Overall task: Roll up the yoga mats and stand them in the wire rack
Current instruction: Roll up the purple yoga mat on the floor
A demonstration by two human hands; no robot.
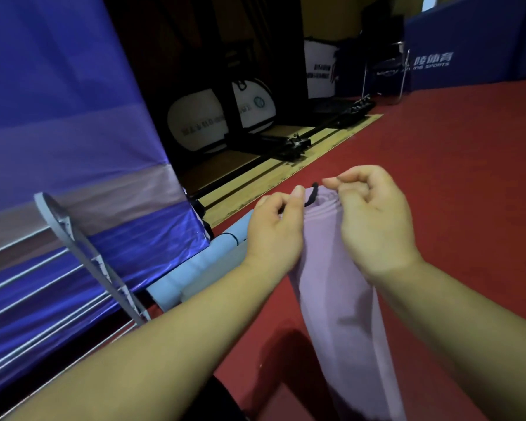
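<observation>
A rolled lilac yoga mat (343,299) stands tilted on the red floor between my forearms. A black band (312,194) loops over its top end. My left hand (275,229) grips the mat's top edge, its thumb and fingers pinching the band. My right hand (374,220) hovers at the top right of the mat with curled fingers; its thumb and forefinger tips meet just right of the band's loop, with nothing visible between them. A light blue rolled mat (195,265) lies behind my left wrist. The wire rack (73,259) with grey rails stands at the left.
A blue and purple fabric barrier (58,117) rises right behind the rack. Dark stands and white round bags (198,123) sit on a wooden strip beyond. A blue padded wall (474,41) and a chair are far right. Red floor (453,162) stretches to the right.
</observation>
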